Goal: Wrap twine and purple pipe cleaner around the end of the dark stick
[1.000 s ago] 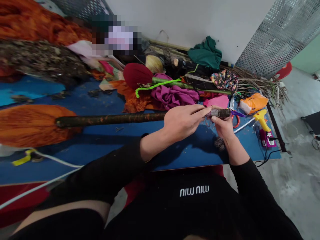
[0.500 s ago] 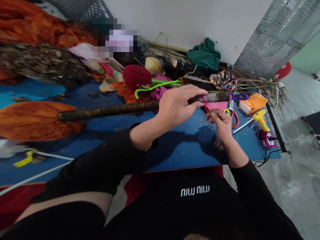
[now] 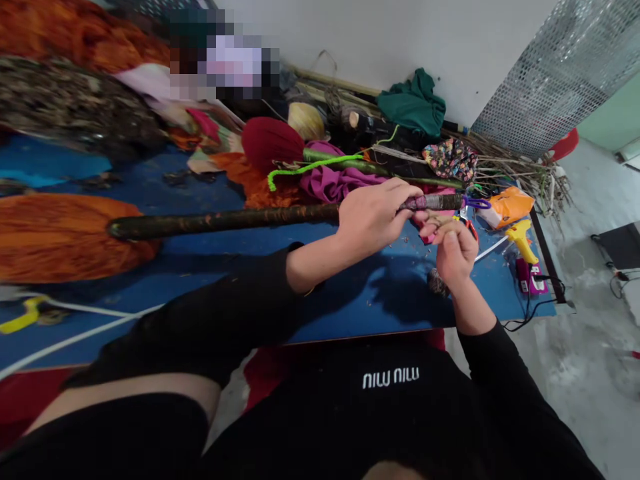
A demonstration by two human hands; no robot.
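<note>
A long dark wooden stick [image 3: 240, 221] lies across my view, held by my left hand [image 3: 373, 212], whose fingers close around it near the right end. Orange cloth [image 3: 65, 237] bulges at the stick's left end. Grey and purplish thread wrapping [image 3: 434, 202] covers the right end, just past my left fingertips. My right hand [image 3: 456, 253] is closed in a pinch just below that wrapping; whatever is between its fingers is too small to make out. Below it on the blue table sits a small ball of greyish string [image 3: 438, 283]. Scissors [image 3: 470, 227] are partly hidden behind my right hand.
At the right edge of the table [image 3: 345, 300] are a yellow glue gun [image 3: 523, 240], a purple power strip [image 3: 533, 277] and an orange packet [image 3: 510, 205]. Twigs [image 3: 520, 167], a dark red bundle [image 3: 273, 148], purple cloth [image 3: 333, 183] and green cloth [image 3: 415, 103] lie behind the stick.
My left hand has moved to the right. My right hand has turned and come up closer to the stick's wrapped end. The view has shifted slightly.
</note>
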